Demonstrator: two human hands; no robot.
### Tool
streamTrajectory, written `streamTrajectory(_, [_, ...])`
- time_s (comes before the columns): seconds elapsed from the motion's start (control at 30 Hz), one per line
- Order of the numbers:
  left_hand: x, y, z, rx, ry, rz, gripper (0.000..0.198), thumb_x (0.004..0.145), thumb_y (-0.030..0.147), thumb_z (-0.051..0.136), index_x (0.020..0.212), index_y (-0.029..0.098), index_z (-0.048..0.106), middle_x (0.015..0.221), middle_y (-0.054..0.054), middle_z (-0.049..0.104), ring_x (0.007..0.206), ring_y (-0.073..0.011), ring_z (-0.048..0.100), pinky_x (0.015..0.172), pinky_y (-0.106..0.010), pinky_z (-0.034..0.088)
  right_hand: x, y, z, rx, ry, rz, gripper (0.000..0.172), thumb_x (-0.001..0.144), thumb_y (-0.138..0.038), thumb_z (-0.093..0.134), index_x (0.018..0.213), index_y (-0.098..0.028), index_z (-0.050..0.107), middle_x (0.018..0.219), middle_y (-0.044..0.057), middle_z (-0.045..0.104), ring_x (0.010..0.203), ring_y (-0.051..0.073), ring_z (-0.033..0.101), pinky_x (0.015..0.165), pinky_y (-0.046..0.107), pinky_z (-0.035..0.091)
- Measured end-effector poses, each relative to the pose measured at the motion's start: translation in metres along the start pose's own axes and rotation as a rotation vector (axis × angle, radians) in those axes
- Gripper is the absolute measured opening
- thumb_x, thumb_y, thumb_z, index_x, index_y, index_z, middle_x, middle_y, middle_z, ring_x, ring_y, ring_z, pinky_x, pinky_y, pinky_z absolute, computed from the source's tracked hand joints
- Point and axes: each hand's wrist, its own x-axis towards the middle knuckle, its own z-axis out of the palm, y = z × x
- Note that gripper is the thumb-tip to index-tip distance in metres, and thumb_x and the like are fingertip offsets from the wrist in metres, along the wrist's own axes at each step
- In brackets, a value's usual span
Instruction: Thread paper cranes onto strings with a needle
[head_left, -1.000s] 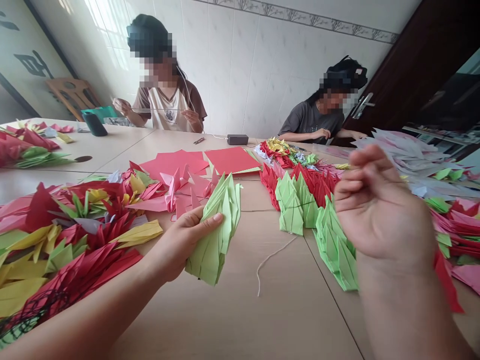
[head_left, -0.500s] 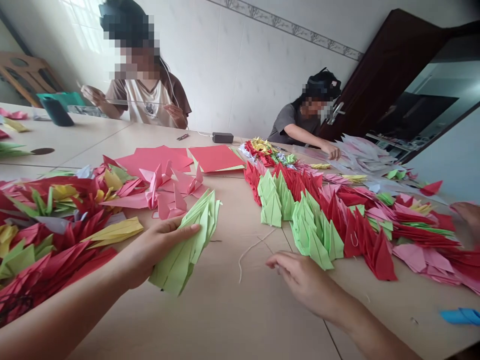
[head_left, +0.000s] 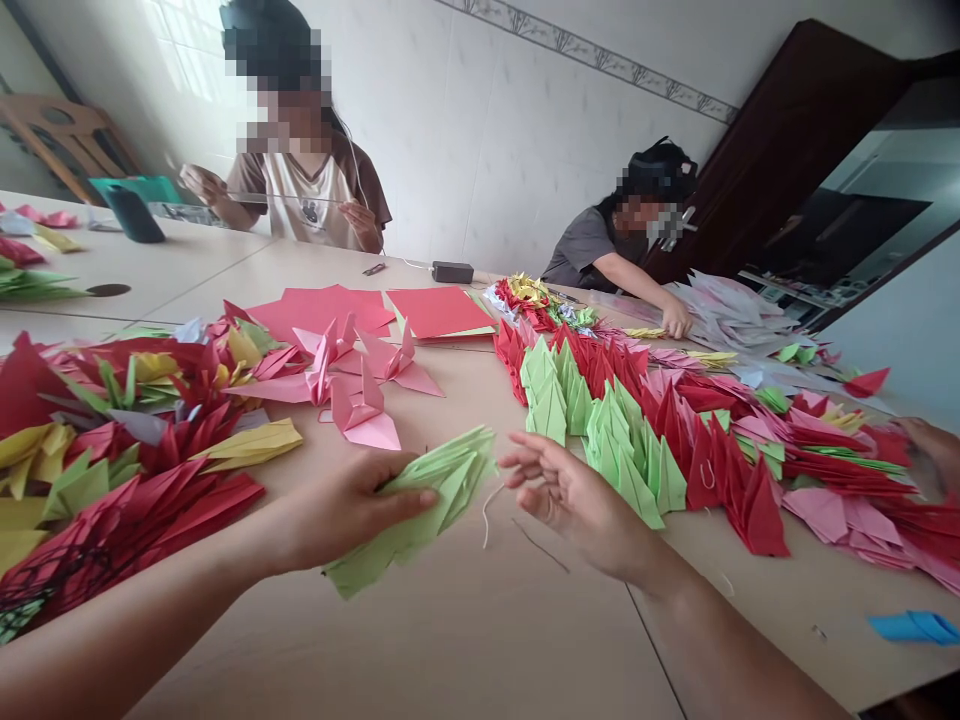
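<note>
The light wood-tone surface (head_left: 465, 650) consists of panels joined along straight dark seams. A round hole (head_left: 109, 290) sits toward its far left.

The left hand (head_left: 349, 505) is above the near part of the surface. Its grip pinches a green folded-paper bundle (head_left: 450, 492) between thumb and fingers, tip angled toward the right. The right hand (head_left: 574, 495) has its grip spread, fingers parted and slightly curled, just beside the bundle's tip; contact cannot be told. Between the hands lie a short white cord (head_left: 487, 515) and a dark thread (head_left: 541, 548).

A mixed paper pile (head_left: 150, 400) covers the left side; pink cranes (head_left: 367, 410) adjoin it. Red sheets (head_left: 442, 312) lie toward the far edge, short of a black box (head_left: 453, 272). Green bundles (head_left: 622, 450) stand right of centre. A blue object (head_left: 911, 627) lies close to the near edge at right.

Two people (head_left: 319, 205) sit along the far edge. Behind them: a pale wall (head_left: 465, 130) with a patterned border (head_left: 600, 55); at right, a dark door (head_left: 780, 130); at left, a wooden chair (head_left: 67, 140).
</note>
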Motion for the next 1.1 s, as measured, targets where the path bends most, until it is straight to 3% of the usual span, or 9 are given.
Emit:
streamTrajectory(0.13, [0.011, -0.004, 0.006, 0.496, 0.108, 0.238, 0.025, 0.092, 0.034, 0.048, 0.074, 0.022, 0.060, 0.059, 0.002, 0.056, 0.051, -0.0140, 0.051, 0.047, -0.021, 0.033, 0.039, 0.005, 0.010, 0.036, -0.099, -0.065, 0.069, 0.084, -0.043, 0.074, 0.143, -0.025, 0.041, 0.130, 0.010, 0.057, 0.113, 0.021, 0.058, 0.092, 0.035, 0.050])
streamTrajectory(0.27, [0.028, -0.009, 0.010, 0.662, 0.126, 0.268, 0.016, 0.089, 0.029, 0.054, 0.076, 0.022, 0.061, 0.066, -0.002, 0.060, 0.063, -0.0197, 0.058, 0.053, -0.025, 0.034, 0.061, 0.015, 0.022, -0.010, -0.130, -0.126, 0.031, 0.083, -0.032, 0.074, 0.113, -0.022, 0.069, 0.109, 0.005, 0.067, 0.104, 0.023, 0.061, 0.091, 0.035, 0.048])
streamTrajectory(0.37, [0.032, -0.010, 0.008, 0.725, 0.107, 0.271, 0.011, 0.085, 0.030, 0.062, 0.091, 0.022, 0.065, 0.082, -0.006, 0.069, 0.076, -0.0261, 0.064, 0.063, -0.030, 0.043, 0.067, 0.027, 0.027, -0.006, -0.140, -0.156, 0.016, 0.085, -0.027, 0.071, 0.099, -0.020, 0.074, 0.098, 0.005, 0.069, 0.096, 0.022, 0.063, 0.088, 0.034, 0.048])
streamTrajectory(0.5, [0.018, -0.014, -0.003, 0.757, 0.195, 0.283, 0.065, 0.072, 0.034, 0.079, 0.131, 0.028, 0.051, 0.129, -0.010, 0.062, 0.117, -0.0359, 0.056, 0.091, -0.043, 0.045, 0.067, 0.042, 0.029, 0.018, -0.123, -0.141, 0.017, 0.086, -0.029, 0.070, 0.098, -0.017, 0.072, 0.097, 0.006, 0.068, 0.093, 0.022, 0.064, 0.084, 0.032, 0.051])
streamTrajectory(0.6, [0.006, -0.027, -0.010, 0.754, 0.278, 0.231, 0.068, 0.074, 0.028, 0.076, 0.136, 0.031, 0.047, 0.141, -0.008, 0.054, 0.126, -0.0351, 0.050, 0.099, -0.044, 0.042, 0.066, 0.047, 0.028, 0.021, -0.138, -0.149, 0.024, 0.085, -0.032, 0.073, 0.105, -0.017, 0.071, 0.103, 0.007, 0.068, 0.098, 0.023, 0.065, 0.086, 0.033, 0.053])
streamTrajectory(0.73, [0.001, -0.043, -0.011, 0.647, 0.293, 0.145, 0.046, 0.084, 0.018, 0.061, 0.129, 0.025, 0.054, 0.124, -0.010, 0.066, 0.109, -0.0304, 0.062, 0.089, -0.041, 0.049, 0.064, 0.046, 0.026, -0.015, -0.104, -0.212, 0.040, 0.083, -0.031, 0.075, 0.121, -0.022, 0.065, 0.116, 0.007, 0.065, 0.107, 0.025, 0.062, 0.093, 0.037, 0.051])
streamTrajectory(0.83, [0.003, -0.046, -0.008, 0.629, 0.279, 0.160, 0.032, 0.088, 0.019, 0.055, 0.118, 0.025, 0.059, 0.110, -0.008, 0.071, 0.097, -0.0262, 0.067, 0.080, -0.035, 0.052, 0.060, 0.046, 0.025, -0.045, -0.034, -0.281, 0.035, 0.085, -0.027, 0.072, 0.120, -0.025, 0.066, 0.110, 0.007, 0.067, 0.103, 0.025, 0.062, 0.090, 0.037, 0.052])
streamTrajectory(0.97, [0.004, -0.043, -0.003, 0.615, 0.284, 0.248, 0.026, 0.093, 0.022, 0.048, 0.117, 0.022, 0.060, 0.111, -0.009, 0.071, 0.103, -0.0244, 0.065, 0.086, -0.034, 0.051, 0.057, 0.046, 0.021, -0.126, 0.063, -0.429, 0.029, 0.088, -0.021, 0.068, 0.117, -0.027, 0.067, 0.101, 0.005, 0.069, 0.091, 0.022, 0.064, 0.080, 0.033, 0.053])
streamTrajectory(1.1, [0.001, -0.045, 0.000, 0.638, 0.224, 0.319, 0.027, 0.092, 0.018, 0.048, 0.114, 0.019, 0.063, 0.100, -0.009, 0.073, 0.091, -0.0243, 0.067, 0.078, -0.034, 0.053, 0.059, 0.047, 0.022, -0.251, -0.024, -0.530, 0.030, 0.090, -0.012, 0.061, 0.113, -0.031, 0.068, 0.096, 0.001, 0.071, 0.086, 0.021, 0.064, 0.075, 0.031, 0.052])
